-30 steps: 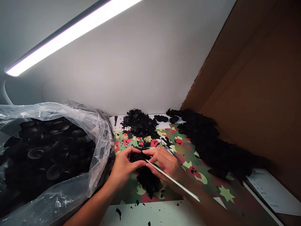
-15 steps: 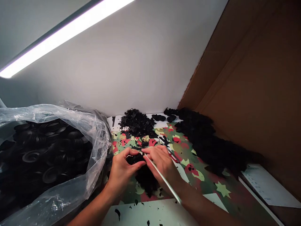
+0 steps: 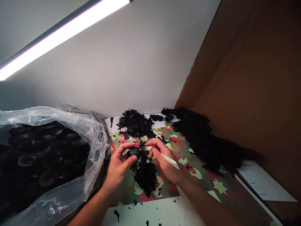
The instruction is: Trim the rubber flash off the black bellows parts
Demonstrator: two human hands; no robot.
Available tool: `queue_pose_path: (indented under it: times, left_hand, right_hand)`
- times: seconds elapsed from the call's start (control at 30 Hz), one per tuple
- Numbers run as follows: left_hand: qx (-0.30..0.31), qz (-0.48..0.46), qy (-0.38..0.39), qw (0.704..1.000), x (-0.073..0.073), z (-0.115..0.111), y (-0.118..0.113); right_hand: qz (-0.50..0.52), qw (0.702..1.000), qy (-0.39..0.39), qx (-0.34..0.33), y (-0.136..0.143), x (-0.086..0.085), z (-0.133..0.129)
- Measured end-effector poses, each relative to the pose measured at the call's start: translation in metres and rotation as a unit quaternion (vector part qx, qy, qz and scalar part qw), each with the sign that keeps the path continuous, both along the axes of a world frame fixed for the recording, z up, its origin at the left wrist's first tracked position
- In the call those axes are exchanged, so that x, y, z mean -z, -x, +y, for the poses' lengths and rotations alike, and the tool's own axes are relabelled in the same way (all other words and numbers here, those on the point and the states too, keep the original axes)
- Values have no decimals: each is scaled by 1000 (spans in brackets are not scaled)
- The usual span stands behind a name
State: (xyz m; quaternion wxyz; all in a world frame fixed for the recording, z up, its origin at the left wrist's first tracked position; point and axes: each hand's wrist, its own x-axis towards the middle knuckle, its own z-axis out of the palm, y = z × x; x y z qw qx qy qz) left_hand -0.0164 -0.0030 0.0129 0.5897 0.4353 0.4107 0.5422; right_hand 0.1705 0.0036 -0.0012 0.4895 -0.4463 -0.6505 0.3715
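Observation:
Between the thumb and fingers of my left hand point(image 3: 119, 161) is a small round black part point(image 3: 134, 152). My right hand point(image 3: 164, 160) is just to the right of it, closed on a thin white-handled tool point(image 3: 170, 161); the tool's tip is too small to make out. Under and between both hands, a heap of black scraps point(image 3: 146, 179) lies on the camouflage-patterned sheet point(image 3: 164, 185).
An open clear plastic bag point(image 3: 95, 150) full of round black parts point(image 3: 49, 157) stands at the left. Behind the hands is a pile of black shavings point(image 3: 135, 122). A long black heap point(image 3: 199, 138) runs along the cardboard wall point(image 3: 254, 88). A white card point(image 3: 265, 182) lies at the right.
My right hand has moved slightly away from my left, and its tool is turned differently. The black part now shows a smooth round face. The whole view has shifted a little.

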Motion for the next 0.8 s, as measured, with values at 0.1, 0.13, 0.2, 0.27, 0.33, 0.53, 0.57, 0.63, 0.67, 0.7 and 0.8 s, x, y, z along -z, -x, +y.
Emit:
queue_pose_path:
  times: [0.1,0.13,0.2,0.27,0.33,0.53,0.57,0.63,0.67,0.7,0.8]
  left_hand:
    - [-2,62,-21,998,2,-3,-1]
    - [-7,99,-34,994,2,-4,-1]
    - [-24,187,-68,980,4,-5,-1]
    - [-34,266,-115,956,6,-4,-1]
    - [-34,315,-170,933,8,-3,-1]
    - [-58,330,-242,911,1,-6,-2]
    - [-54,315,-236,918,0,-7,-2]
    - [-51,285,-217,932,-2,-9,-3]
    - [-53,272,-205,939,-2,-10,-4]
    - [-57,259,-192,945,-2,-10,-5]
    - [-66,219,-153,961,0,-13,-11]
  right_hand:
    - [-15,1000,-21,-14,11,-3,-8]
    - [-16,999,-37,-4,13,-3,-8]
    - [-13,997,-72,31,16,-2,-8]
    - [-11,993,-107,50,18,1,-7]
    - [-9,990,-134,43,20,3,-7]
    - [16,983,-180,37,26,5,-10]
    - [20,981,-186,42,27,4,-11]
    - [22,977,-204,53,27,1,-12]
    - [21,975,-214,59,28,0,-12]
    - [18,972,-225,64,28,-1,-13]
    - [9,968,-234,85,28,-4,-14]
